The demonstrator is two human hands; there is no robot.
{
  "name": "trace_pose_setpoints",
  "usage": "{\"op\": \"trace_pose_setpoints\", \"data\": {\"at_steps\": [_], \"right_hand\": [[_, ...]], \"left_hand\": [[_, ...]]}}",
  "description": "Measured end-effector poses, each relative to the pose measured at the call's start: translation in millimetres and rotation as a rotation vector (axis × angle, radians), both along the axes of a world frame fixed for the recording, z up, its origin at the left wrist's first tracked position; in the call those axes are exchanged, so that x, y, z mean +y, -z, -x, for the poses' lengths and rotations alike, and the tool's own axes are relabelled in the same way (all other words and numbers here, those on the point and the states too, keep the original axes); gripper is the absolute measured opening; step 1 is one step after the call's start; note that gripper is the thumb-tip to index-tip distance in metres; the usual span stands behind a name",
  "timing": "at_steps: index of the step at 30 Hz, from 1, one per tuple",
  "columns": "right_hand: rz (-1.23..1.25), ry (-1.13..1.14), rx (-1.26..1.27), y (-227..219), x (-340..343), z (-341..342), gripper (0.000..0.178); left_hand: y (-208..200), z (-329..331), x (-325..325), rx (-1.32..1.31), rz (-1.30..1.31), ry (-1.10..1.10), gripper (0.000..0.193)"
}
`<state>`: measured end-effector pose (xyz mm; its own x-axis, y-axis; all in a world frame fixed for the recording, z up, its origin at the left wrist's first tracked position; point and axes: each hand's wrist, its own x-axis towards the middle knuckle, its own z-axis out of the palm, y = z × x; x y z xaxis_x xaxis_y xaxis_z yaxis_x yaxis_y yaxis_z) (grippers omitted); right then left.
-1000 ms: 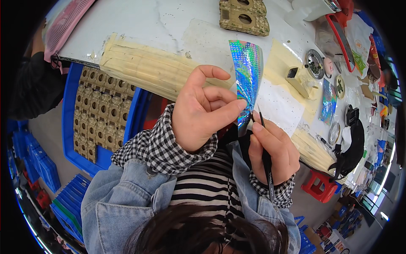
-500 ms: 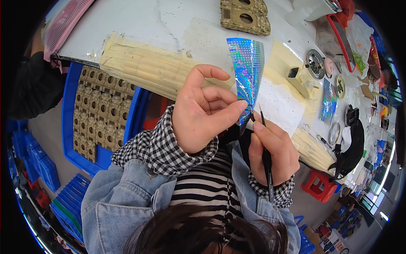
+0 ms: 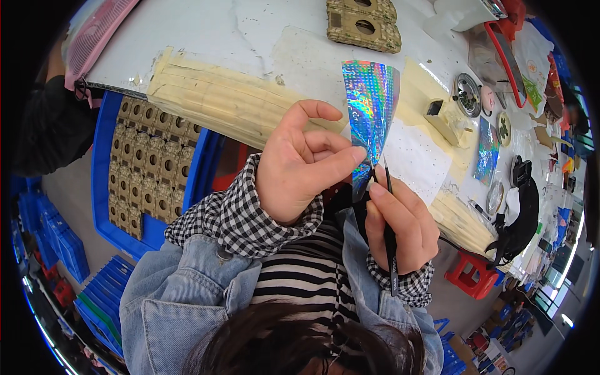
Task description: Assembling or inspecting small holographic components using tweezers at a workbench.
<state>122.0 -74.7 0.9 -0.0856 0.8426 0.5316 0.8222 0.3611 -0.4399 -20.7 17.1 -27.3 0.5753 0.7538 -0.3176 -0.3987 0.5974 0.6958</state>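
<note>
My left hand (image 3: 300,159) pinches a shiny blue holographic sheet (image 3: 370,100) near its lower end, between thumb and fingers. The sheet stands up over the table edge, curved, its top fanning out. In my right hand (image 3: 405,225) is a pair of black tweezers (image 3: 390,240), gripped between thumb and fingers. Their tips reach the sheet's lower right edge, close by my left thumb. Whether the tips hold anything is too small to tell. Beneath the hands a white paper (image 3: 417,159) dotted with small dark specks lies on the table.
Camouflage-patterned cases (image 3: 364,26) with round holes lie at the far side. More fill a blue crate (image 3: 142,240) at left. Right of the paper are a small cream block (image 3: 451,122), a round metal dish (image 3: 467,94) and another holographic sheet (image 3: 486,150). Another person's dark sleeve (image 3: 53,131) shows at far left.
The holographic sheet has tilted slightly to the right and opened wider, changing its sheen. My right hand and the tweezers have shifted a little, the handle end swinging left.
</note>
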Motion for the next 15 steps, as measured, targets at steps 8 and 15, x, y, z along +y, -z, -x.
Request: {"op": "trace_pose_setpoints", "data": {"at_steps": [8,15], "right_hand": [[-0.064,0.043,-0.073,6.0,5.4,4.2,0.034],[-0.003,0.001,-0.113,3.6,1.0,1.8,0.039]], "left_hand": [[1.1,-0.4,0.7,-0.005,0.028,-0.041,0.048],[0.6,0.9,1.0,0.003,0.031,-0.032,0.047]]}}
